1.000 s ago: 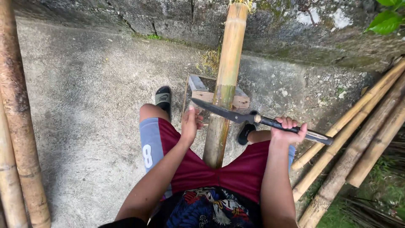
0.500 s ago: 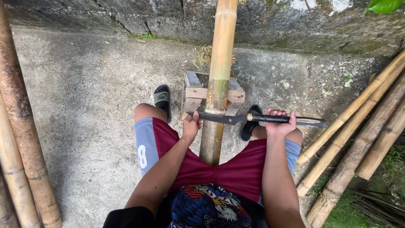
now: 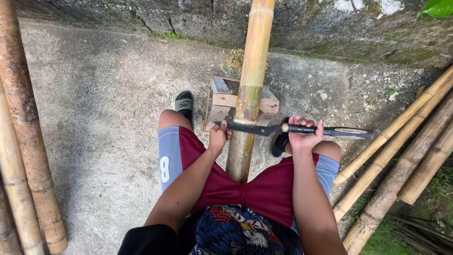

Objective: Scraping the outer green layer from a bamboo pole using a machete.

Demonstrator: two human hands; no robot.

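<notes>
Change since half a second ago: the knife (image 3: 264, 128) has been brought lower and is now laid level across the bamboo pole (image 3: 250, 89), just below the wooden block (image 3: 222, 101).

Knife: long dark blade, black handle, with a dark end piece jutting out past the grip. The handle is clasped in the fully closed right hand (image 3: 304, 134); the blade tip is pinched by the left hand (image 3: 218, 137).

Pole: yellow-tan with a green band just above the blade, held between the knees, its upper end against the stone wall (image 3: 330, 28).

Printed marks: a white numeral on the blue panel of the shorts (image 3: 165, 163), below the left hand.
</notes>
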